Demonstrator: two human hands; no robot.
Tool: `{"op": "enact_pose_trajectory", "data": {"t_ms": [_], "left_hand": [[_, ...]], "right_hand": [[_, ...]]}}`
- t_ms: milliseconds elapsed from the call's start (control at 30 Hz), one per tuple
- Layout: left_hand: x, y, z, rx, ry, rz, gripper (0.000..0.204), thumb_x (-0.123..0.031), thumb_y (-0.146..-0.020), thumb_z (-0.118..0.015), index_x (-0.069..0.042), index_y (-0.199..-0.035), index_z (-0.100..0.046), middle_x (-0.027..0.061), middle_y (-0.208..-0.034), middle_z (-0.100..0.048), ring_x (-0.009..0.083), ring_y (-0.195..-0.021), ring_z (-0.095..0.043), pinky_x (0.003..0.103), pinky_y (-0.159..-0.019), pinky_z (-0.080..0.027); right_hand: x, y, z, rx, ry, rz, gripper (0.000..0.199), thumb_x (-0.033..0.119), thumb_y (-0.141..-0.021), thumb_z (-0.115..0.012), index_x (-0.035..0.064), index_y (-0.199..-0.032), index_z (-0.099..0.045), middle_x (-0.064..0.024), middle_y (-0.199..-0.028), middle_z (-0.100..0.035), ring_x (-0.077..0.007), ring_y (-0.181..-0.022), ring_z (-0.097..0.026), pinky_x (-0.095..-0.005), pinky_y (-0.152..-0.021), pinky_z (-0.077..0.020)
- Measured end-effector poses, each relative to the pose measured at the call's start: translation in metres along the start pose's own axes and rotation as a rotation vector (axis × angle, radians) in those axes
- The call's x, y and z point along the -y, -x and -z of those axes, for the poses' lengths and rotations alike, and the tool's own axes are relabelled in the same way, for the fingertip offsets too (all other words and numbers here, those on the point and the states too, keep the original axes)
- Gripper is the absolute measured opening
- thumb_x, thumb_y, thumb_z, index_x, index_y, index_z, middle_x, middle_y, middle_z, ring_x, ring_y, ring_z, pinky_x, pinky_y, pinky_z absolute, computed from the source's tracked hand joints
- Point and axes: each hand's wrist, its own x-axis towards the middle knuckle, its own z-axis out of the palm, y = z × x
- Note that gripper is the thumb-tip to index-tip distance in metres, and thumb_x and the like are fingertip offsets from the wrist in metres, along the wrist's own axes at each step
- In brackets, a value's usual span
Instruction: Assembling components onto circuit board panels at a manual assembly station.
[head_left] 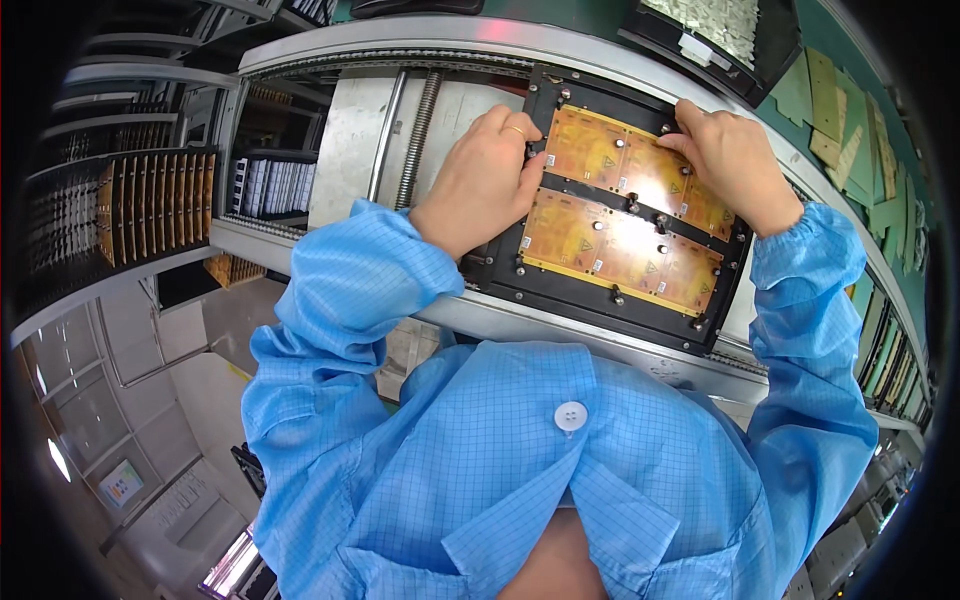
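A black soldering pallet (580, 300) lies slightly turned on the metal conveyor. Two yellow-orange circuit board panels, a far one (585, 150) and a near one (560, 235), are seated in it side by side. Small dark hold-down knobs (617, 295) stand around the panels. At the pallet's left edge my left hand (480, 185), with a ring on one finger, has thumb and fingers closed about a dark knob. Over the far right part, my right hand (740, 165) pinches with thumb and forefinger around another knob by the far panel's edge; its other fingers are curled and partly hidden.
Metal rails (480, 35) with a chain border the conveyor, and a threaded rod (420, 135) runs left of the pallet. A black bin of pale small parts (715, 30) stands beyond. Racks of boards (150, 205) are at the left; green and tan strips (830, 110) lie far right.
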Motion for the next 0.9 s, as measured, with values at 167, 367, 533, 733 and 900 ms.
{"op": "enact_pose_trajectory", "data": {"t_ms": [167,367,533,733,900], "left_hand": [[0.003,0.000,-0.004,-0.003,0.137,-0.075,0.014,-0.003,-0.088,-0.064,0.001,-0.100,-0.060,0.0179,-0.100,-0.058,0.0383,-0.102,-0.057,0.045,-0.089,-0.048],[0.008,-0.003,-0.004,0.031,0.098,-0.216,0.013,0.001,-0.087,-0.063,0.001,-0.100,-0.060,0.0156,-0.098,-0.057,0.0354,-0.100,-0.054,0.044,-0.090,-0.048],[0.009,-0.001,-0.002,0.055,0.095,-0.255,0.017,0.003,-0.086,-0.063,-0.001,-0.102,-0.061,0.0147,-0.098,-0.057,0.0349,-0.101,-0.053,0.043,-0.091,-0.048],[-0.021,0.058,0.044,-0.021,0.353,0.112,0.018,-0.008,-0.092,-0.065,-0.001,-0.109,-0.065,0.0091,-0.093,-0.062,0.0230,-0.084,-0.060,0.034,-0.077,-0.048],[0.026,0.219,0.044,0.529,1.281,0.733,0.042,-0.037,-0.094,-0.055,-0.002,-0.073,-0.063,0.0059,-0.073,-0.061,0.0109,-0.061,-0.050,0.025,-0.056,-0.036]], "right_hand": [[0.002,-0.001,0.001,-0.052,0.057,0.061,0.029,0.032,-0.094,-0.066,0.0045,-0.088,-0.058,-0.0156,-0.068,-0.064,-0.0373,-0.067,-0.064,-0.0464,-0.059,-0.0488],[0.009,-0.008,0.005,-0.046,0.031,0.110,0.024,0.025,-0.091,-0.068,0.0040,-0.080,-0.063,-0.0168,-0.068,-0.064,-0.0384,-0.068,-0.064,-0.0471,-0.062,-0.0502],[0.016,-0.008,0.001,-0.042,0.060,0.039,0.029,0.028,-0.094,-0.064,0.0029,-0.079,-0.065,-0.0176,-0.069,-0.065,-0.0391,-0.069,-0.064,-0.0472,-0.064,-0.0515],[0.001,0.018,0.029,0.000,-0.255,-0.273,0.036,0.039,-0.101,-0.059,0.0041,-0.093,-0.060,-0.0137,-0.063,-0.057,-0.0308,-0.058,-0.057,-0.0422,-0.056,-0.0409],[-0.059,0.010,0.025,-0.601,-0.256,0.001,0.023,0.027,-0.103,-0.059,0.0056,-0.108,-0.063,-0.0094,-0.070,-0.057,-0.0167,-0.057,-0.051,-0.0306,-0.056,-0.0418]]}}
